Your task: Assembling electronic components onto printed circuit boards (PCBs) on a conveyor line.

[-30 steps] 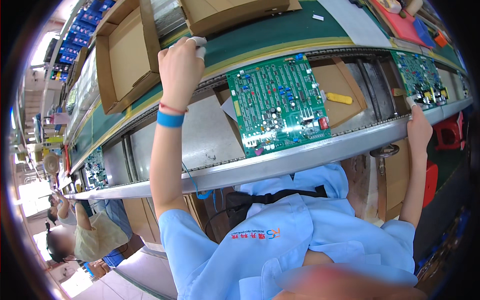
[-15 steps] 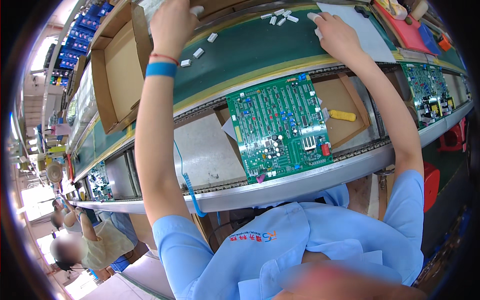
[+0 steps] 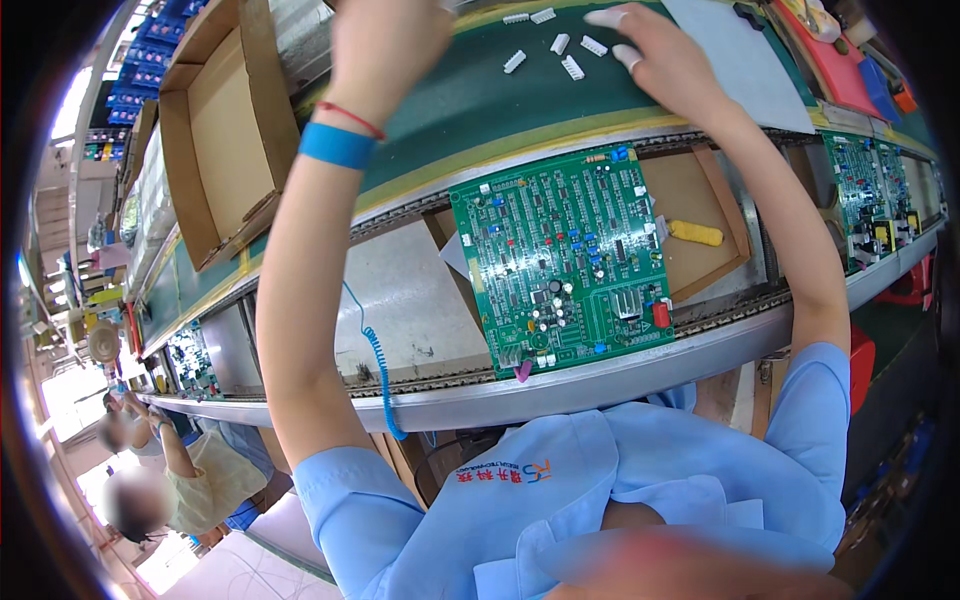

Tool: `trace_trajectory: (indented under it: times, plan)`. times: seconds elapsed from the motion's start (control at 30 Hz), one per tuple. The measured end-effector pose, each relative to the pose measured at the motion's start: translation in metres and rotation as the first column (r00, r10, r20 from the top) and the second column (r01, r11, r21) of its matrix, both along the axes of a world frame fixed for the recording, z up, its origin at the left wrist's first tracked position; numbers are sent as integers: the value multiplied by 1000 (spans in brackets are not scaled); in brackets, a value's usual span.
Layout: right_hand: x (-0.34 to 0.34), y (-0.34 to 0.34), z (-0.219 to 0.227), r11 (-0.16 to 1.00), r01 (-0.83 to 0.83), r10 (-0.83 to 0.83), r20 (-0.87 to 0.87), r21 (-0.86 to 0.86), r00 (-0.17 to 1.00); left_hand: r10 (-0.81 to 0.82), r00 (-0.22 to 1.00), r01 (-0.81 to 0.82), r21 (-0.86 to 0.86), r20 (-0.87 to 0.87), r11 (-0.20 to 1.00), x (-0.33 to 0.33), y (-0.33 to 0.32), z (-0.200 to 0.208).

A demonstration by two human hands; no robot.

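Several white plug connectors (image 3: 572, 67) lie loose on the green work mat (image 3: 480, 105), beyond the conveyor. Just right of them is my right hand (image 3: 672, 68), its thumb and forefinger apart and white covers on the tips; nothing shows between them. My left hand (image 3: 392, 38) is over the mat left of the connectors, smeared by motion and cut by the upper edge, so its fingers cannot be made out. A blue band circles that wrist. Between my forearms a green circuit board (image 3: 560, 262), fitted with many small parts, rests across the conveyor rails.
An open cardboard box (image 3: 225, 140) stands at the left. Under the board's right side is a cardboard tray (image 3: 715, 180) with a yellow roll (image 3: 695, 233). A coiled blue cord (image 3: 378, 355) hangs over the front rail (image 3: 450, 398). More boards (image 3: 868, 190) sit farther right.
My left hand has moved right across the mat. The connectors that lay spread at the left are gone from there, and the group near my right hand is arranged differently.
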State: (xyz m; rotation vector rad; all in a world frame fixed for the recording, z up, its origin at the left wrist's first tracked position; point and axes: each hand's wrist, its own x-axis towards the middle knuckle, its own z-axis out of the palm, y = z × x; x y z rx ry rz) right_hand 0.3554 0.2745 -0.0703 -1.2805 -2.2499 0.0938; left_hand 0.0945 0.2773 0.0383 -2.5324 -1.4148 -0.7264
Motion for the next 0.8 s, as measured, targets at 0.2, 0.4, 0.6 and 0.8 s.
trace_trajectory:
  times: [0.2,0.4,0.6,0.8]
  plan:
    - [-9,-13,14,978,145,-158,-79,-151,984,48,995,-73,-305,-88,949,45,-2,-79]
    - [-20,-9,11,996,40,-46,80,84,996,69,997,-52,-321,41,946,71,-5,-89]
    - [-21,-15,14,989,34,-81,335,144,939,-9,950,126,-355,313,926,23,-56,-8]
    - [-30,-7,13,978,-18,-107,571,208,814,237,946,-218,-109,220,970,-126,-166,104]
